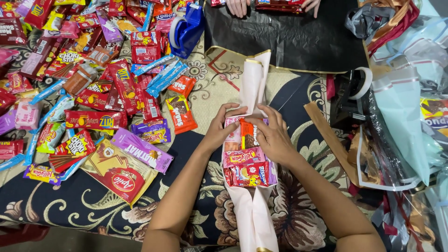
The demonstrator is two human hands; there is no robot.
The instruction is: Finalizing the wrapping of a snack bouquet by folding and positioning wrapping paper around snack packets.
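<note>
A bundle of snack packets lies on a long strip of pale pink wrapping paper in front of me. My left hand grips the bundle's upper left side, fingers curled over the top. My right hand presses on its upper right side, fingers on an orange packet. The pink paper runs out above and below the bundle.
A large heap of colourful snack packets covers the left of the patterned cloth. A blue tape dispenser stands at the back, a black one at the right. Another person's hands rest on black paper. Plastic wrap and ribbons pile at right.
</note>
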